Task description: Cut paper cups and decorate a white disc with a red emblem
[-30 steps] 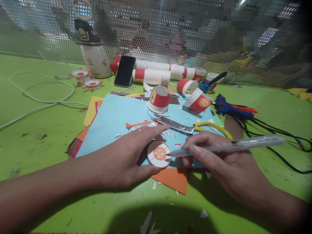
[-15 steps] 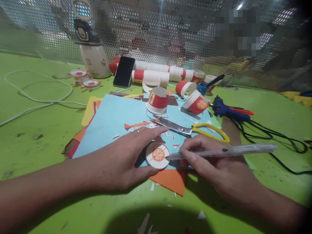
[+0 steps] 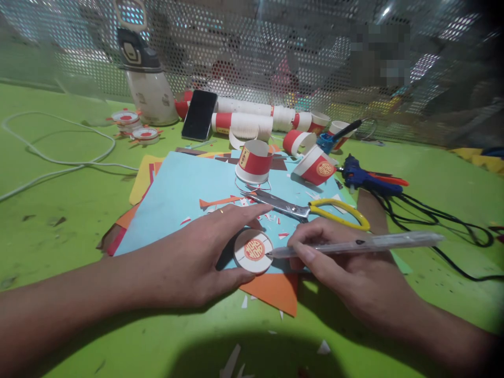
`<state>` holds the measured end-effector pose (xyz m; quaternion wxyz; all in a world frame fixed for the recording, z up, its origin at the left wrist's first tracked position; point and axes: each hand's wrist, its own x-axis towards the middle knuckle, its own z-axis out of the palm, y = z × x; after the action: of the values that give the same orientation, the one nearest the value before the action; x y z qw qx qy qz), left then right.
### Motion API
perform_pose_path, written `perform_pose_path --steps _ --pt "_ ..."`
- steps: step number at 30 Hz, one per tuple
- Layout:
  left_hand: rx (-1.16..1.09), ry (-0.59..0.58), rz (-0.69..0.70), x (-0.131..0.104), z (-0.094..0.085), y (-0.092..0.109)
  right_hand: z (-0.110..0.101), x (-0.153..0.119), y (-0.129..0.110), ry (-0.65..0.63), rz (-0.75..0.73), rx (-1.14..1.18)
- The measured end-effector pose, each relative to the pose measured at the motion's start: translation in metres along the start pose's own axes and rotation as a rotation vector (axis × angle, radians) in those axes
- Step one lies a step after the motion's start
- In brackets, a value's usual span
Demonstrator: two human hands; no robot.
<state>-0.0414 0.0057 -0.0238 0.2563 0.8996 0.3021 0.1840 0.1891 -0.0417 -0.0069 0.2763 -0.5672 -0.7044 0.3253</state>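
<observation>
A round white disc (image 3: 253, 251) with an orange emblem and thin lines lies on the near edge of the blue paper (image 3: 165, 194). My left hand (image 3: 208, 252) grips its edge between thumb and fingers. Pinched in my right hand (image 3: 346, 273) is a clear pen (image 3: 394, 241), its tip touching the disc's right side. Just beyond both hands, scissors with yellow handles (image 3: 338, 210) lie on the paper among small scraps. A red and white cut cup (image 3: 255, 161) stands behind them.
Behind the paper are a tilted cup (image 3: 316, 165), a phone (image 3: 200, 115), stacked paper cups (image 3: 255, 107) and a bottle (image 3: 151, 94). On the right lies a blue glue gun (image 3: 366, 178) with black cable. Left are finned discs (image 3: 145, 135) and a white cable (image 3: 71, 168). Perforated screen behind.
The whole view has shifted very slightly. Both hands, the disc and the pen keep nearly the same positions.
</observation>
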Motion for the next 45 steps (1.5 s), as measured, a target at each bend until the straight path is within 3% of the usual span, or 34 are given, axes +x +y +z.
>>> perform_pose_path --steps 16,29,45 --pt "0.001 -0.027 -0.010 0.0009 -0.0008 0.0006 0.0002 -0.0004 -0.0012 -0.011 0.019 -0.024" --pt "0.007 0.014 0.013 -0.0016 0.0038 -0.0036 0.0020 0.0015 0.0044 -0.063 0.067 0.120" --pt "0.002 0.006 0.012 -0.0020 0.0032 -0.0043 -0.0006 -0.0010 0.0050 0.030 -0.007 0.167"
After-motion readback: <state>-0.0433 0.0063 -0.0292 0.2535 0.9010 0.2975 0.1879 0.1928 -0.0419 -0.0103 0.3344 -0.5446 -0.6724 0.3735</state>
